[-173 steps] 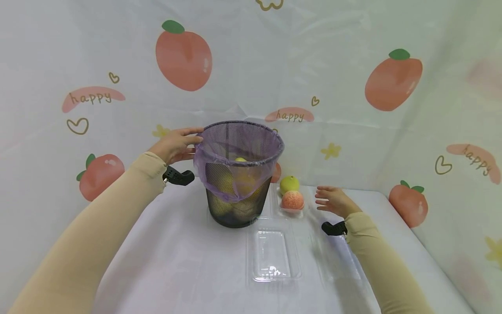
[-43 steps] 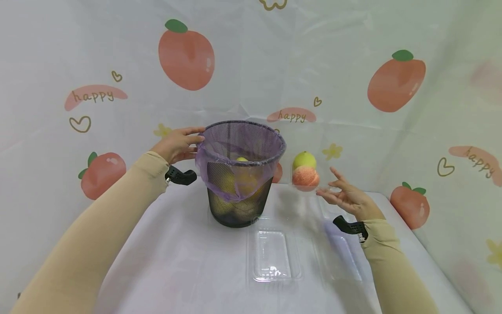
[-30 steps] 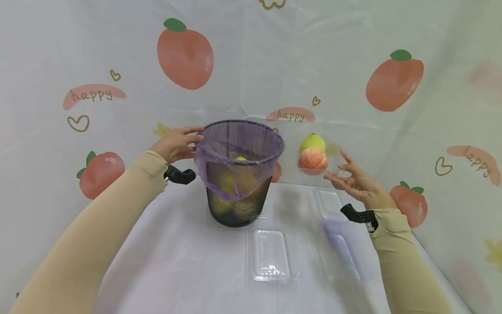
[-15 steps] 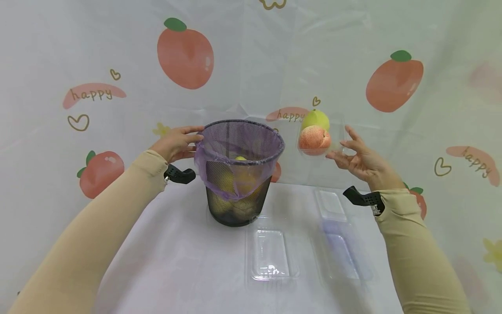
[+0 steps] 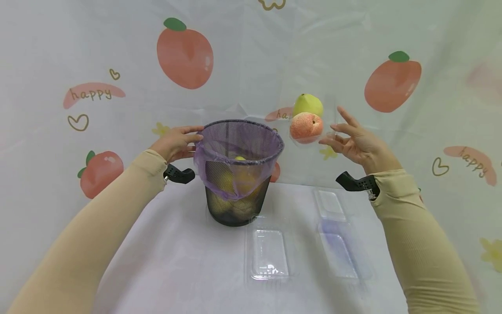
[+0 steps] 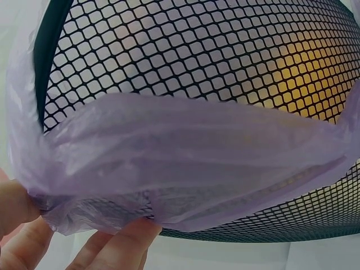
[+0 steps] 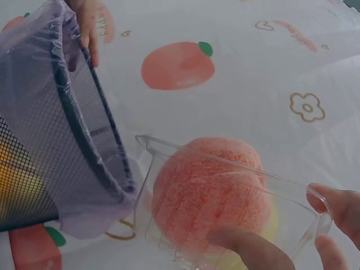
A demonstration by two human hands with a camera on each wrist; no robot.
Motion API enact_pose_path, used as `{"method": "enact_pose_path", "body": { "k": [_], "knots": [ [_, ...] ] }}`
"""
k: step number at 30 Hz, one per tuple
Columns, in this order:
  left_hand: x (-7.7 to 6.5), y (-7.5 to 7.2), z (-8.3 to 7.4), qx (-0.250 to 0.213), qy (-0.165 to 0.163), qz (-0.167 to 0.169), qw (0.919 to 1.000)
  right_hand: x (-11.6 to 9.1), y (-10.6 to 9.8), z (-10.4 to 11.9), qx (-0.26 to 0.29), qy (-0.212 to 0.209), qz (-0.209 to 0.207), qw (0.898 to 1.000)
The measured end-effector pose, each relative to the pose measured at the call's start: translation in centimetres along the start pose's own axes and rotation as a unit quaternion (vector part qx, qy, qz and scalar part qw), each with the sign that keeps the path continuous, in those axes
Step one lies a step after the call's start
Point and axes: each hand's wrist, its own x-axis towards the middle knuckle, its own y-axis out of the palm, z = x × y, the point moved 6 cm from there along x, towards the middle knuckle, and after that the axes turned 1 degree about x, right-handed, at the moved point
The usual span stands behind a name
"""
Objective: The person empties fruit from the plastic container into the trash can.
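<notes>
My right hand [image 5: 364, 146] pinches the end of a clear plastic container [image 7: 287, 183] in the air, right of the mesh bin. The container is tilted and carries a peach [image 5: 306, 127] and a round yellow-green fruit [image 5: 308, 105] behind it. The black mesh bin [image 5: 219, 213] stands upright, lined with a purple bag [image 6: 185, 152] folded over its rim. Straight fingers of my left hand [image 5: 174, 143] touch the bin's rim and bag on the left side. Yellow fruit [image 6: 306, 73] shows through the mesh; how many pieces the bin holds is hidden.
A clear plastic container [image 5: 270, 253] lies on the white table [image 5: 168, 261] in front of the bin. More clear containers [image 5: 330, 204] lie further right. A white cloth with printed fruit [image 5: 185, 59] hangs close behind.
My right hand has lifted the container with both fruits off the table, first to the right and up, lately back left toward the bin. My left hand has stayed at the rim.
</notes>
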Motion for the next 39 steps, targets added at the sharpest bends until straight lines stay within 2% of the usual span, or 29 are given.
{"method": "enact_pose_path", "body": {
  "k": [9, 14, 20, 25, 32, 39],
  "knots": [
    [0.1, -0.1, 0.3, 0.007, 0.001, -0.001, 1.0, 0.1, 2.3, 0.1, -0.038, -0.022, 0.011, 0.999],
    [0.2, -0.2, 0.4, 0.009, 0.002, 0.001, 1.0, 0.4, 3.7, 0.0, -0.082, -0.049, 0.012, 0.995],
    [0.1, -0.4, 0.5, 0.016, 0.013, -0.002, 0.9998, 0.4, 5.4, -0.3, -0.152, -0.076, 0.015, 0.985],
    [0.0, -0.2, 0.4, 0.008, 0.01, 0.002, 0.9999, 0.4, 6.3, -0.6, -0.211, -0.099, 0.005, 0.973],
    [0.1, -0.2, 0.6, 0.006, 0.012, -0.003, 0.9999, 0.7, 6.9, -1.1, -0.235, -0.103, -0.001, 0.967],
    [0.0, -0.2, 0.7, 0.009, 0.012, -0.006, 0.9999, 0.6, 7.4, -1.6, -0.277, -0.118, 0.014, 0.954]
  ]
}}
